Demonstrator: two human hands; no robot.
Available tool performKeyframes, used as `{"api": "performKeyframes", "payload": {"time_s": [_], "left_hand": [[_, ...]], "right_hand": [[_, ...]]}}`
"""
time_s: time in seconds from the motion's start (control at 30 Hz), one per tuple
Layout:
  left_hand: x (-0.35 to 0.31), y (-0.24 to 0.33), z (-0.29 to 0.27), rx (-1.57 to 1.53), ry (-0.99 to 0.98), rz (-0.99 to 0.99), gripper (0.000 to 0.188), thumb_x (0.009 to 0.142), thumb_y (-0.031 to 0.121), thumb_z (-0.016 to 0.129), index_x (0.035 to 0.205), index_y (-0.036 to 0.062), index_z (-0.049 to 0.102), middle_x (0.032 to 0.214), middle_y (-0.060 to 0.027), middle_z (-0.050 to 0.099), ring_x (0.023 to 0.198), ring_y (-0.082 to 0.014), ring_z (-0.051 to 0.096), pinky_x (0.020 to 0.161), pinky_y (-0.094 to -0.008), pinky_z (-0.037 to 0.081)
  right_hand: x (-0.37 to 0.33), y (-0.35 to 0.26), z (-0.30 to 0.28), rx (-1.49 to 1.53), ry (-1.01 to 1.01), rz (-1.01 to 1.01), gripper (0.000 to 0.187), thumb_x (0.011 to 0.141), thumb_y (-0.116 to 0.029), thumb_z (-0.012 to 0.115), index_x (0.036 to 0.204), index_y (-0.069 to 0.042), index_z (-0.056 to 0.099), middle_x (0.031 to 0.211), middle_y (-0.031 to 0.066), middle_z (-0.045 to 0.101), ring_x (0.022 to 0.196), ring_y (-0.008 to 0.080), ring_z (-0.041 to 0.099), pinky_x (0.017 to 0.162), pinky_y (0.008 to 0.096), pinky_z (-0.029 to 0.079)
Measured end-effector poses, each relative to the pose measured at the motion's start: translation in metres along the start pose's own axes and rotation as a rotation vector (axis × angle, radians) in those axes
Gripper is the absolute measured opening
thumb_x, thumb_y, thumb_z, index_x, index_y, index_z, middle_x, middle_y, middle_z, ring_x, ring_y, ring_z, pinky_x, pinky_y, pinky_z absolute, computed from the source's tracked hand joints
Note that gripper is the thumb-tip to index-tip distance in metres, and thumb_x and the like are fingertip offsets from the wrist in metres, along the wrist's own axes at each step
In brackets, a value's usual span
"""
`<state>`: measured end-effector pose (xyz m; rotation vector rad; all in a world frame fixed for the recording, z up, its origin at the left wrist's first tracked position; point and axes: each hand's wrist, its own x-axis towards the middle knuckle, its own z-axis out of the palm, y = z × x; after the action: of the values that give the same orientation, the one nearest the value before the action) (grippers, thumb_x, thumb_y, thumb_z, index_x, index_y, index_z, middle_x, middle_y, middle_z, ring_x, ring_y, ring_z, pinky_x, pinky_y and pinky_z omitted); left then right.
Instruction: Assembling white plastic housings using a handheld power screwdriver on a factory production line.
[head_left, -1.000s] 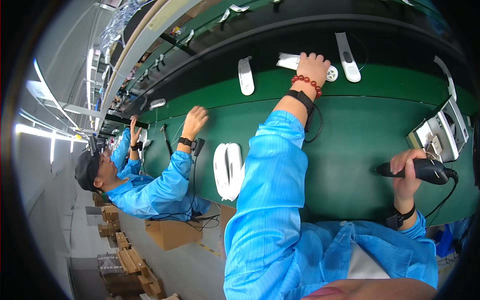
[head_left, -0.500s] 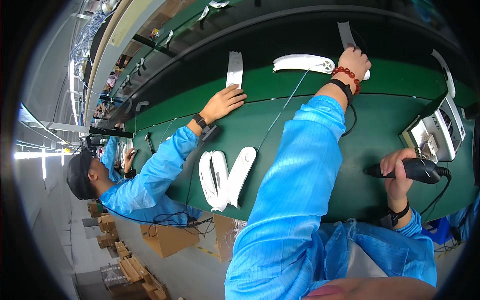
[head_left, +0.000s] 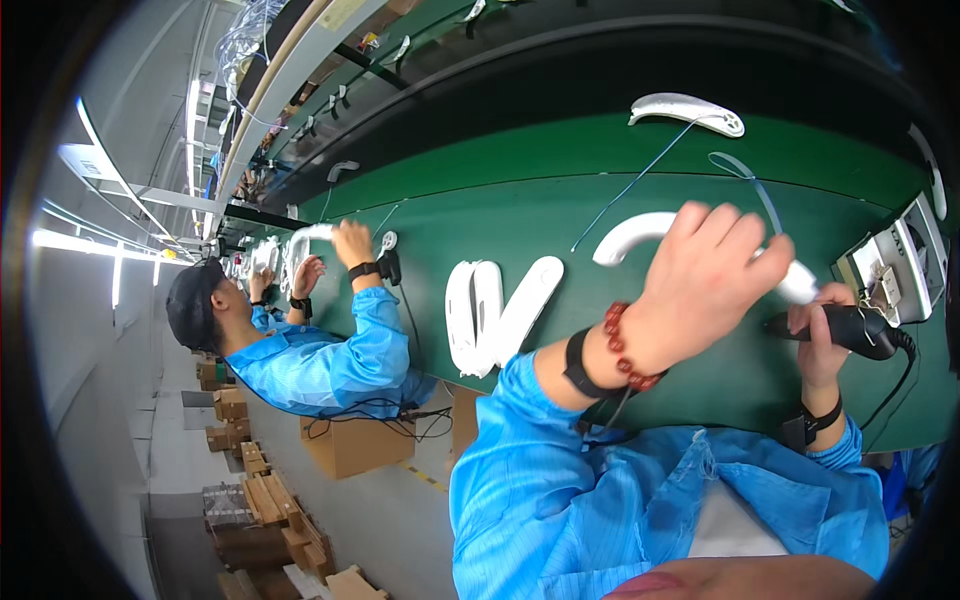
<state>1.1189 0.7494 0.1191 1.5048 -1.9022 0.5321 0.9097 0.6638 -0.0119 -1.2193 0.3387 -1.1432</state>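
Note:
My left hand (head_left: 705, 280) is closed round a curved white plastic part (head_left: 632, 238), whose ends stick out on both sides of the fist. A thin blue cable (head_left: 752, 178) loops up from this part. Just right of it, my right hand (head_left: 822, 340) grips a black corded electric screwdriver (head_left: 858, 332). The far end of the white part comes close to the right-hand fingertips; I cannot tell whether they touch. Beyond my left hand, another white part (head_left: 685, 108) with a blue cable lies on the green strip.
Several white shells (head_left: 480, 315) lie on the green table (head_left: 560, 310) to the left. A white and metal device (head_left: 893, 262) stands at the right. At the left, a co-worker (head_left: 310, 345) handles a white part. Cardboard boxes (head_left: 355, 445) are on the floor.
My left hand has come back from the far strip with a white part, toward the screwdriver. The co-worker's reaching arm has drawn back with a white part. The view has shifted.

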Motion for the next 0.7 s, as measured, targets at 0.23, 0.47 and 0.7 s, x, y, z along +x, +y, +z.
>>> {"api": "performKeyframes", "payload": {"time_s": [0.23, 0.47, 0.7], "left_hand": [[-0.093, 0.013, 0.029, -0.037, -0.340, -0.106, 0.027, 0.081, 0.009, 0.060, 0.108, 0.0067, 0.063, 0.087, -0.0049, 0.053, 0.086, -0.0216, 0.054, 0.074, -0.0344, 0.043], [-0.090, 0.029, 0.025, -0.323, -0.541, -0.103, 0.051, 0.077, 0.016, 0.075, 0.125, 0.0044, 0.062, 0.100, -0.0082, 0.063, 0.093, -0.0295, 0.060, 0.083, -0.0414, 0.049], [-0.159, -0.201, -0.151, 0.314, -0.194, 0.123, 0.040, 0.094, 0.015, 0.052, 0.132, 0.0040, 0.053, 0.136, -0.0108, 0.055, 0.120, -0.0258, 0.050, 0.098, -0.0397, 0.040]], "right_hand": [[-0.004, -0.004, 0.004, -0.020, -0.062, -0.041, 0.016, 0.097, -0.002, 0.055, 0.110, -0.003, 0.045, 0.079, 0.0063, 0.051, 0.065, 0.0145, 0.050, 0.064, 0.0317, 0.046], [-0.013, -0.037, -0.006, 0.054, 0.064, -0.052, 0.012, 0.097, -0.007, 0.058, 0.105, -0.004, 0.050, 0.074, 0.0054, 0.052, 0.063, 0.0142, 0.051, 0.060, 0.0314, 0.045], [-0.033, -0.084, -0.025, -0.216, 0.195, -0.058, 0.020, 0.095, -0.013, 0.065, 0.101, -0.006, 0.047, 0.066, 0.0072, 0.054, 0.055, 0.0169, 0.052, 0.053, 0.0328, 0.044]]}}
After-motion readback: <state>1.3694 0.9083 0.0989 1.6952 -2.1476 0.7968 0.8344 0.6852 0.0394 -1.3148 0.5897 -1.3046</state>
